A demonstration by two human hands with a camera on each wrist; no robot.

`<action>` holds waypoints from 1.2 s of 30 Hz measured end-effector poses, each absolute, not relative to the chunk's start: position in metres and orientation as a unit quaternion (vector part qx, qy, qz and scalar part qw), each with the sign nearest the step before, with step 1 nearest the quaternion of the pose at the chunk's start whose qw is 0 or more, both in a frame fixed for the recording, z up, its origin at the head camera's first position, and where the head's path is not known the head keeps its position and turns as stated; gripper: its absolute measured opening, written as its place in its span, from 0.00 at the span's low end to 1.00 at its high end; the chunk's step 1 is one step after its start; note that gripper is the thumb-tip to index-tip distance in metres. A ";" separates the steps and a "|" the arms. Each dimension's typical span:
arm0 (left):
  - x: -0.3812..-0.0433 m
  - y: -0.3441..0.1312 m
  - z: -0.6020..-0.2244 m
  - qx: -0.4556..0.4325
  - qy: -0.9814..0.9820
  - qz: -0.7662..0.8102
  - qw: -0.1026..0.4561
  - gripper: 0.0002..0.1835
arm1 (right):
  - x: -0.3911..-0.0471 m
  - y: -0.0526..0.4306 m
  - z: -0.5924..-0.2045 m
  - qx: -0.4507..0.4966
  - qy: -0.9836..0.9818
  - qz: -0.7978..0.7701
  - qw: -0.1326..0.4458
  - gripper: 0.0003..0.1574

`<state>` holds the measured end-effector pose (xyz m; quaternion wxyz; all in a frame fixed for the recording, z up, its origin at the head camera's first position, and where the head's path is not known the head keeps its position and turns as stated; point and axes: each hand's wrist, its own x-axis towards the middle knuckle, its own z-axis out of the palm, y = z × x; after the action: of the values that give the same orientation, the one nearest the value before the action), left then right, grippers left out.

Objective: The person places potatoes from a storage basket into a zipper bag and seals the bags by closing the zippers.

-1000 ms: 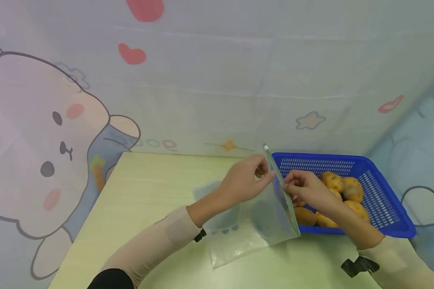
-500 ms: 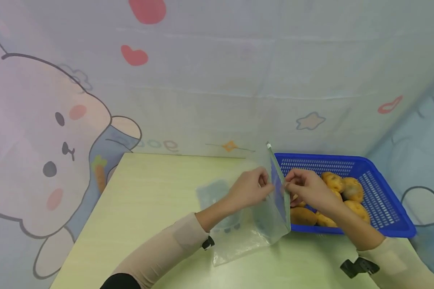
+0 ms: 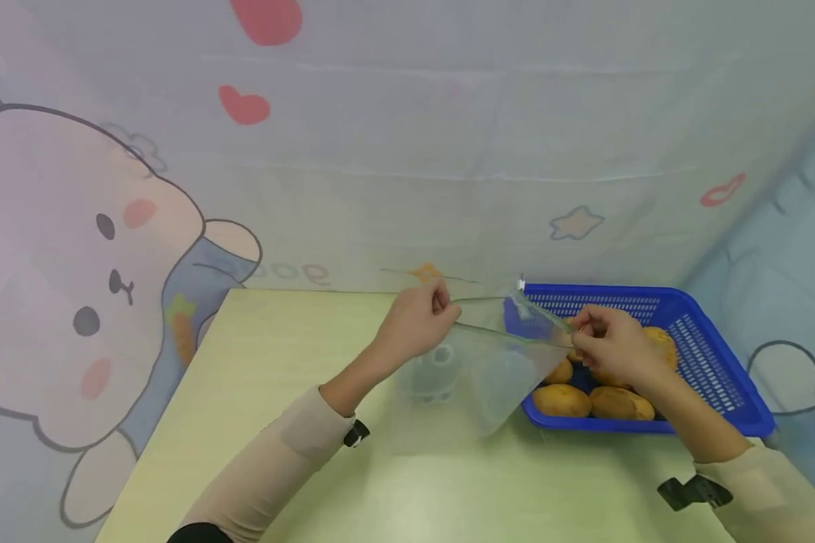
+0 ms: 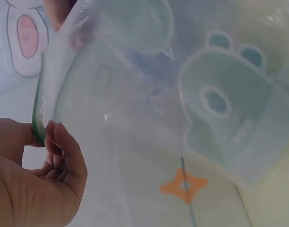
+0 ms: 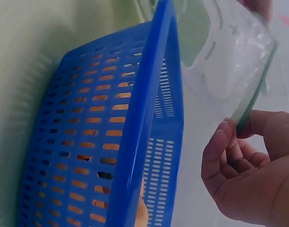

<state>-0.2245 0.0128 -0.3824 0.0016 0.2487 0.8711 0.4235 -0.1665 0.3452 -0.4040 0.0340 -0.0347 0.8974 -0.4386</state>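
Note:
A clear zip bag (image 3: 505,377) with a green-edged mouth and a printed green cartoon figure hangs between my hands. My left hand (image 3: 414,320) pinches one end of the mouth between thumb and fingers, as the left wrist view also shows. The opposite end is pinched by my right hand (image 3: 614,347), over the blue basket. Between them the two edges of the mouth stand apart. A small white slider (image 3: 521,285) sits on the far edge. In the right wrist view the bag's green strip (image 5: 253,94) runs up from my right fingertips.
On the right of the pale green table (image 3: 299,347) stands a blue perforated plastic basket (image 3: 604,426). Several potatoes (image 3: 561,400) lie in it, some hidden behind my right hand. A cloth (image 3: 394,136) printed with cartoons hangs behind the table.
My left hand has moved left and up, my right hand slightly right. The bag's mouth, at first a narrow upright strip, is now spread wide between them, and the bag's lower part has lifted.

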 end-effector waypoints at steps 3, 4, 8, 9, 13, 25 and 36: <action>-0.226 0.005 -0.380 0.242 0.879 0.410 -0.007 0.06 | -0.163 0.351 -0.401 -0.022 0.895 -0.444 0.039 0.10; -0.226 0.003 -0.379 0.243 0.880 0.409 -0.006 0.06 | -0.162 0.352 -0.401 -0.023 0.897 -0.440 0.037 0.09; -0.225 -0.003 -0.381 0.255 0.877 0.407 0.001 0.05 | -0.160 0.352 -0.398 -0.037 0.916 -0.398 0.013 0.06; -0.224 -0.005 -0.381 0.257 0.878 0.405 0.001 0.05 | -0.159 0.352 -0.398 -0.042 0.922 -0.386 0.005 0.06; -0.223 -0.008 -0.383 0.262 0.876 0.406 0.009 0.05 | -0.159 0.352 -0.397 -0.057 0.931 -0.361 -0.011 0.04; -0.226 -0.006 -0.392 0.260 0.821 0.500 0.091 0.15 | -0.161 0.355 -0.403 -0.066 0.896 -0.438 0.018 0.15; -0.233 -0.010 -0.401 0.332 0.791 0.504 0.101 0.20 | -0.166 0.355 -0.408 -0.052 0.880 -0.470 0.042 0.16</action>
<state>-0.2328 -0.0097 -0.4005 0.1012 0.3319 0.7910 0.5039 -0.1658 0.3545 -0.4075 0.0417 -0.0519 0.8801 -0.4701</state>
